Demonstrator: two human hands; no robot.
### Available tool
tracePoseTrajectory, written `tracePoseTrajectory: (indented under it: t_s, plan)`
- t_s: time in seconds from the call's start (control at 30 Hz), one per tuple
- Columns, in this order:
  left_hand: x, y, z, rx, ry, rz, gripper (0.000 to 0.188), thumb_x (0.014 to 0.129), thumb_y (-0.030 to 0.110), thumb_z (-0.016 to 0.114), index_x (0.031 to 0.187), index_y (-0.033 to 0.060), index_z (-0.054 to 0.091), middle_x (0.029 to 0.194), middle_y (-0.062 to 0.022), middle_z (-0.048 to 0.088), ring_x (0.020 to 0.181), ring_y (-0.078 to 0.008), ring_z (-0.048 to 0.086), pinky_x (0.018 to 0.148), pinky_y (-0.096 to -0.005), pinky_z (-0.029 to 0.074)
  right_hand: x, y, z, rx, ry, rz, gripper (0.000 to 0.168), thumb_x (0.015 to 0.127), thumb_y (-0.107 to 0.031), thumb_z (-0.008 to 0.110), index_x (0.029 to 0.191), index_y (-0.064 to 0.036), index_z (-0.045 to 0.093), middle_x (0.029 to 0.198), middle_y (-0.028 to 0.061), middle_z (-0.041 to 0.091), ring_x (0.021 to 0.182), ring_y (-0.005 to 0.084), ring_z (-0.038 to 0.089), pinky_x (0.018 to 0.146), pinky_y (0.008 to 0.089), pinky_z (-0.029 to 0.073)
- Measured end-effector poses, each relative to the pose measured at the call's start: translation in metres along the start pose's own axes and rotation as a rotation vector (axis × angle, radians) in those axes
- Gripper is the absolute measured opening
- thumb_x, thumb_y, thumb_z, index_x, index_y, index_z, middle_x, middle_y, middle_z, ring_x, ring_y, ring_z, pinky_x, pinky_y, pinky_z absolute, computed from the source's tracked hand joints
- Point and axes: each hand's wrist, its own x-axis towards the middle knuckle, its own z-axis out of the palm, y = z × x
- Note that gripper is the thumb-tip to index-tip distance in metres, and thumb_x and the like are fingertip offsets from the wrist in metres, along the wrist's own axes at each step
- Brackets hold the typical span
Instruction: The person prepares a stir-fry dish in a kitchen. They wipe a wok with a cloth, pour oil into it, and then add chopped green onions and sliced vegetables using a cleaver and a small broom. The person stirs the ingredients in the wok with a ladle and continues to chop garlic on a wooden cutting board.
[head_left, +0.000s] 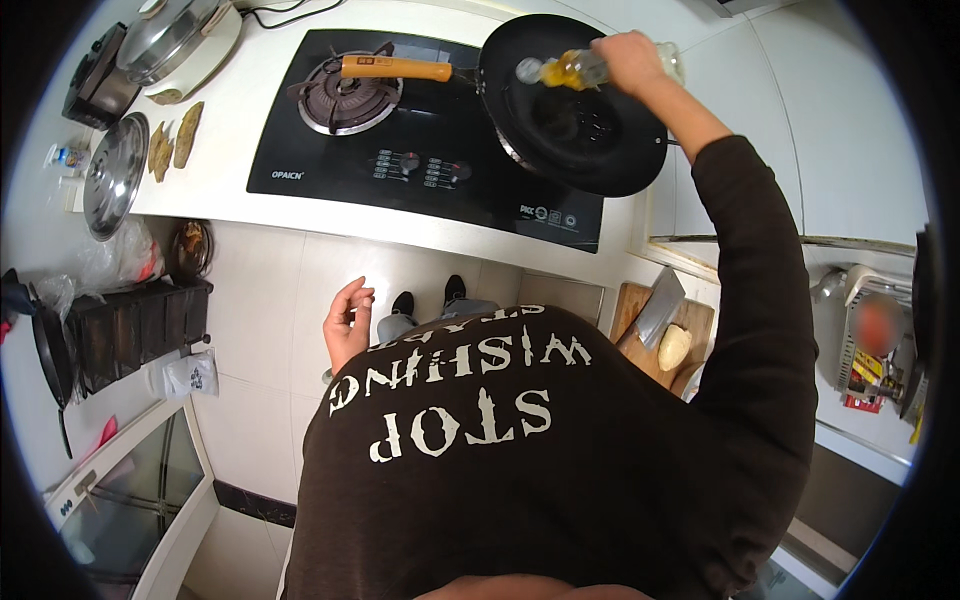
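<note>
My right hand (631, 64) grips a clear glass bottle (592, 69) of yellow oil. The bottle is tilted, its mouth pointing left over a black wok (517, 124). A dark shiny patch that looks like oil lies in the bottom of the wok. The wok rests over the right side of a black gas hob (337, 169), and its wooden handle (397, 68) reaches left across the left burner (349, 90). My left hand (349, 315) hangs beside my body below the counter edge, holding nothing, with its fingers loosely bent.
Left of the hob are a steel lid (116, 176), brown slices (187, 135) and an electric pot (176, 60). Near my right side, a cleaver (660, 307) and a peeled pale piece of food (674, 347) lie on a wooden board (630, 304). A black rack (142, 330) stands at left.
</note>
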Motion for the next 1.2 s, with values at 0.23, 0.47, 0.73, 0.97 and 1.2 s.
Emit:
tracePoseTrajectory:
  t_s: [0.23, 0.47, 0.73, 0.97, 1.2]
  plan:
    - [-0.004, -0.006, -0.014, 0.000, 0.049, 0.021, 0.026, 0.088, 0.004, 0.056, 0.114, 0.0050, 0.058, 0.092, -0.0034, 0.065, 0.084, -0.0097, 0.058, 0.074, -0.0248, 0.046, -0.046, 0.052, 0.036, -0.104, -0.135, 0.255, 0.013, 0.073, -0.013, 0.060, 0.085, -0.011, 0.066, 0.087, 0.0125, 0.066, 0.086, 0.0290, 0.063, 0.073, 0.0391, 0.050]
    - [0.015, -0.004, -0.015, 0.037, -0.022, 0.099, 0.027, 0.087, 0.006, 0.057, 0.114, 0.0054, 0.059, 0.092, -0.0034, 0.065, 0.082, -0.0085, 0.058, 0.069, -0.0234, 0.045, -0.111, 0.033, -0.008, 0.007, -0.220, 0.288, 0.018, 0.069, -0.012, 0.066, 0.087, -0.014, 0.065, 0.081, 0.0093, 0.065, 0.081, 0.0275, 0.063, 0.073, 0.0378, 0.048]
    - [0.008, -0.012, -0.016, -0.021, 0.006, 0.060, 0.026, 0.088, 0.009, 0.057, 0.114, 0.0063, 0.059, 0.092, -0.0037, 0.065, 0.082, -0.0088, 0.058, 0.068, -0.0232, 0.044, -0.063, -0.023, -0.008, -0.048, -0.101, -0.059, 0.013, 0.074, -0.010, 0.055, 0.081, -0.013, 0.066, 0.078, 0.0104, 0.065, 0.079, 0.0269, 0.063, 0.073, 0.0377, 0.047]
    - [-0.011, -0.003, -0.029, 0.021, 0.091, 0.020, 0.027, 0.087, 0.004, 0.056, 0.114, 0.0041, 0.058, 0.093, -0.0043, 0.065, 0.083, -0.0092, 0.058, 0.074, -0.0239, 0.045, 0.010, 0.031, 0.031, -0.070, -0.108, 0.280, 0.015, 0.077, -0.013, 0.052, 0.084, -0.010, 0.065, 0.088, 0.0148, 0.065, 0.086, 0.0320, 0.062, 0.073, 0.0429, 0.049]
    - [0.004, -0.003, -0.033, -0.036, 0.063, 0.014, 0.027, 0.087, 0.002, 0.056, 0.113, 0.0023, 0.058, 0.091, -0.0044, 0.064, 0.082, -0.0092, 0.057, 0.074, -0.0239, 0.046, -0.103, 0.050, 0.035, -0.050, -0.373, 0.383, 0.028, 0.060, -0.016, 0.074, 0.086, -0.012, 0.065, 0.087, 0.0111, 0.065, 0.087, 0.0294, 0.062, 0.074, 0.0396, 0.049]
